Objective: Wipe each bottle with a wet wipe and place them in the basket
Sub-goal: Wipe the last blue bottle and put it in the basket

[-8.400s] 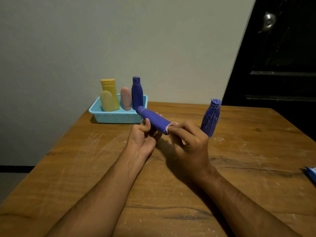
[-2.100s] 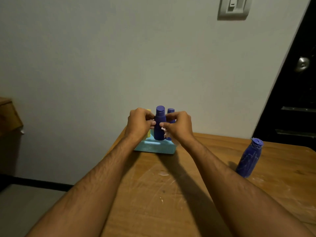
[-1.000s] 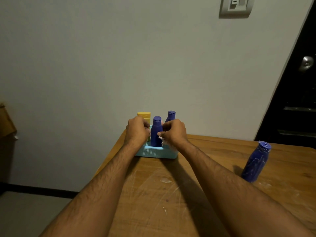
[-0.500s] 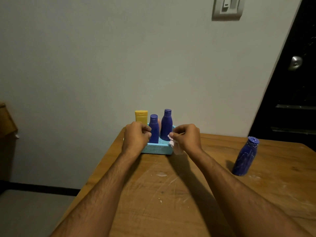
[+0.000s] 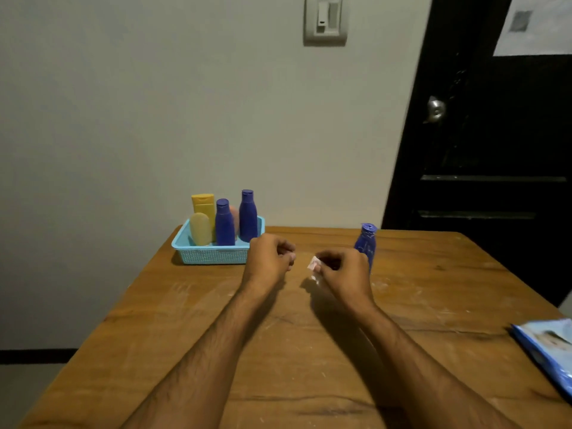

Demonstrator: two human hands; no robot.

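Both your hands have drawn back from the basket point(image 5: 213, 254). Your right hand point(image 5: 342, 274) pinches the wet wipe point(image 5: 313, 265); your left hand point(image 5: 268, 261) curls loosely, empty. At two o'clock stands the unplaced blue bottle point(image 5: 366, 243) on the bench point(image 5: 185, 320); five bottles fill the basket at ten.

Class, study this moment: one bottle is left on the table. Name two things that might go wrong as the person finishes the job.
1. The last blue bottle stands upright just behind the right hand, which pinches the wet wipe; a careless reach might tip it.
2. The basket already holds five upright bottles packed close, so squeezing in another might topple them.
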